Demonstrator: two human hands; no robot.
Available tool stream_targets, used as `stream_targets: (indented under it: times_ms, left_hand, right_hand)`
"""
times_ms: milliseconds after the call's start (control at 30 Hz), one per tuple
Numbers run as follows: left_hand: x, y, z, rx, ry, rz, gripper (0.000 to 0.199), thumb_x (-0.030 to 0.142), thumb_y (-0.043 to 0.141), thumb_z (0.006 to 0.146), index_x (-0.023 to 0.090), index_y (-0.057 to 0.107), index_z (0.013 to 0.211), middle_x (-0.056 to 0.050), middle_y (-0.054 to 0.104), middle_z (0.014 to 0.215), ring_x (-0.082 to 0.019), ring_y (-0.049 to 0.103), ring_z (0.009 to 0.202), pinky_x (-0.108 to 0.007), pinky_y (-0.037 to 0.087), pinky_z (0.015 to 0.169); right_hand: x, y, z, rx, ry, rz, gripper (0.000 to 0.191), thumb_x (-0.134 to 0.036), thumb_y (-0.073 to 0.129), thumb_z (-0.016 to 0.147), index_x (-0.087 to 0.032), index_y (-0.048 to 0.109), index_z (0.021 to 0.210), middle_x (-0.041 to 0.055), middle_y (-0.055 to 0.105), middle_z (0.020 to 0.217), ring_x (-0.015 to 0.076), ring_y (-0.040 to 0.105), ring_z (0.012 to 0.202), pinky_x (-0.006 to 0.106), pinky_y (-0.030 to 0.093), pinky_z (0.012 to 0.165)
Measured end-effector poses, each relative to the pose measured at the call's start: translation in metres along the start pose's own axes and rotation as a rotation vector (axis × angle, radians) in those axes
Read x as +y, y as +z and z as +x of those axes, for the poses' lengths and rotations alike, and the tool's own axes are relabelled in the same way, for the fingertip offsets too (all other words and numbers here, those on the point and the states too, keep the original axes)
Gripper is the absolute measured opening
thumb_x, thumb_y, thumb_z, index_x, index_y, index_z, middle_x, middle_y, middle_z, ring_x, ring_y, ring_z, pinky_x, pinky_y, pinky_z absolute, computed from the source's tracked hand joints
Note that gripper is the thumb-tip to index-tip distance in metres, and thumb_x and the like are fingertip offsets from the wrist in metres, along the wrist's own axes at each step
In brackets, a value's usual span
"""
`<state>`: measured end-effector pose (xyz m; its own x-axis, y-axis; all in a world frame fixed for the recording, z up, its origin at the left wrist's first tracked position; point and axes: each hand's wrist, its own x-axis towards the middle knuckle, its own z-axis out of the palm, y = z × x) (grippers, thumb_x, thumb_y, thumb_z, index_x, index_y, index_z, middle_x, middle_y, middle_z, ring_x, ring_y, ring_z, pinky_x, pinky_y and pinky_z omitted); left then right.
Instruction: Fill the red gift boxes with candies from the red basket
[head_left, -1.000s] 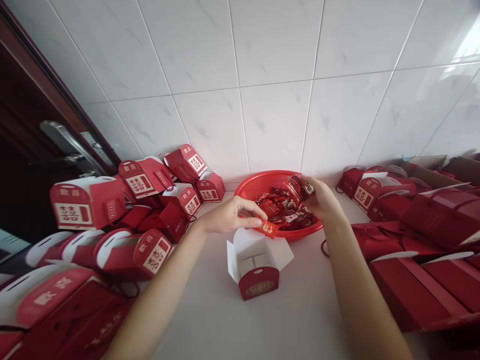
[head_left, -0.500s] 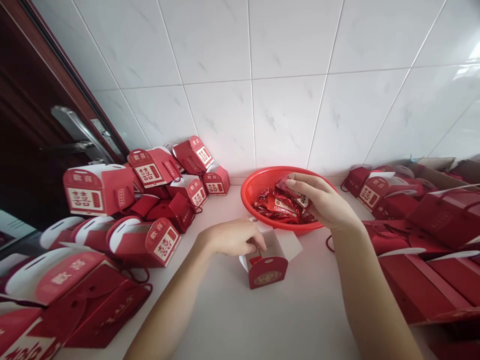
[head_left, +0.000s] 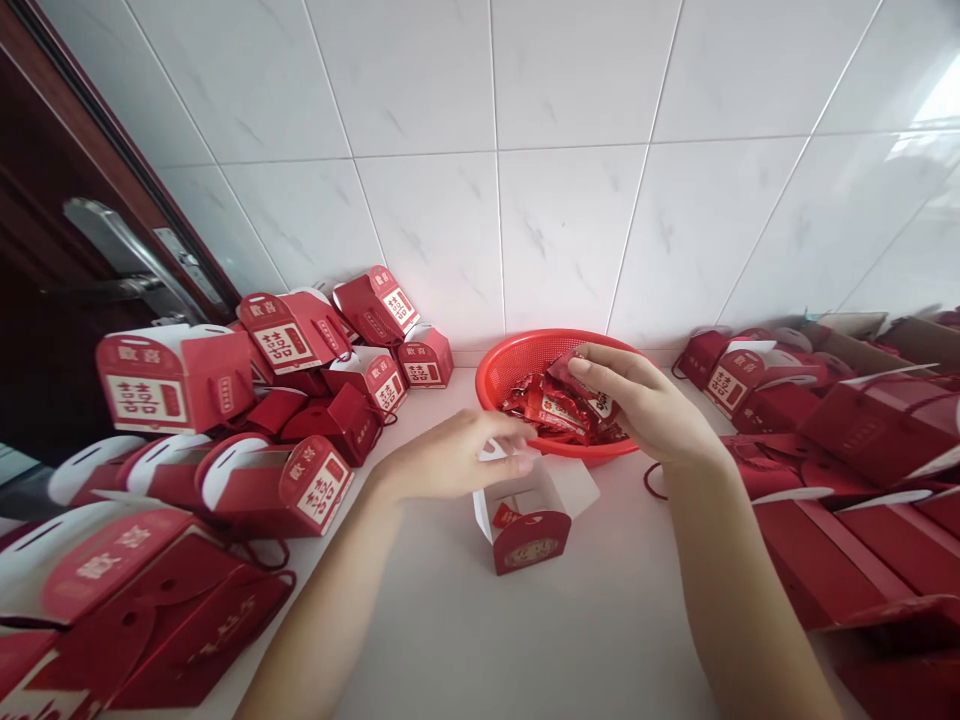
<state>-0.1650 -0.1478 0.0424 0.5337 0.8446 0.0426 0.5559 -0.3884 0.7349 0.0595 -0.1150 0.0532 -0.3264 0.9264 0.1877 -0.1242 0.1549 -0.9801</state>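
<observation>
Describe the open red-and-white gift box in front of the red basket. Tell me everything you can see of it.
The small gift box looks like card, white inside, with a curved red front panel bearing a pale oval label. It stands upright on the pale countertop, turned slightly, its top open and white flaps spread. A small red packet shows inside. The left hand's fingers are just above its back edge; whether they touch it cannot be told.

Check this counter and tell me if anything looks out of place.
The red gift box just left of the left hand stands out: it lies tipped on its side in the heap, its white top facing sideways. The white-and-red box nearest the hands sits open, flaps spread, with a red packet inside.
</observation>
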Motion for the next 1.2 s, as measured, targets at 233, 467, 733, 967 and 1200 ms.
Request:
stream_targets:
  times_ms: [233, 467, 733, 967, 1200]
  left_hand:
    - [0.009, 0.013, 0.007, 0.345, 0.069, -0.317, 0.043, 0.042, 0.071, 0.085, 0.018, 0.069, 0.121, -0.008, 0.072, 0.120, -0.028, 0.068, 0.106, -0.036, 0.054, 0.092]
    - [0.005, 0.021, 0.005, 0.351, -0.041, -0.124, 0.045, 0.044, 0.064, 0.087, 0.021, 0.063, 0.126, -0.007, 0.070, 0.126, -0.025, 0.068, 0.106, -0.034, 0.054, 0.089]
    - [0.022, 0.020, -0.021, -0.149, -0.266, 0.453, 0.046, 0.057, 0.073, 0.069, 0.025, 0.067, 0.102, -0.006, 0.070, 0.109, -0.031, 0.067, 0.102, -0.033, 0.049, 0.080]
    - [0.010, 0.028, -0.023, -0.176, -0.339, 0.496, 0.087, 0.068, 0.077, 0.057, 0.024, 0.055, 0.128, -0.012, 0.056, 0.139, -0.039, 0.060, 0.120, -0.039, 0.052, 0.086]
    - [-0.003, 0.030, -0.032, -0.099, -0.327, 0.399, 0.129, 0.059, 0.083, 0.055, 0.027, 0.013, 0.159, -0.014, 0.032, 0.162, -0.039, 0.038, 0.144, -0.044, 0.043, 0.108]
  right_hand:
    - [0.024, 0.014, -0.008, 0.050, 0.000, 0.063, 0.035, -0.056, 0.072, 0.080, -0.022, 0.069, 0.088, 0.0010, 0.067, 0.087, 0.0156, 0.059, 0.079, 0.025, 0.045, 0.066]
    - [0.041, 0.020, -0.027, 0.116, -0.009, 0.061, 0.035, -0.057, 0.067, 0.084, -0.023, 0.063, 0.093, 0.0008, 0.064, 0.086, 0.0183, 0.060, 0.086, 0.029, 0.048, 0.075]
    - [0.047, 0.021, -0.037, 0.177, -0.110, -0.187, 0.039, -0.059, 0.059, 0.087, -0.023, 0.045, 0.079, -0.0023, 0.046, 0.075, 0.0143, 0.045, 0.072, 0.026, 0.039, 0.064]
    - [0.056, 0.021, -0.034, -0.093, -0.053, -0.458, 0.037, -0.053, 0.050, 0.093, -0.024, 0.034, 0.076, -0.0062, 0.031, 0.067, 0.0109, 0.028, 0.059, 0.025, 0.026, 0.052]
    - [0.052, 0.036, -0.031, -0.172, 0.015, -0.656, 0.028, -0.040, 0.043, 0.096, -0.025, 0.030, 0.076, -0.0051, 0.042, 0.066, 0.0133, 0.040, 0.061, 0.027, 0.031, 0.055]
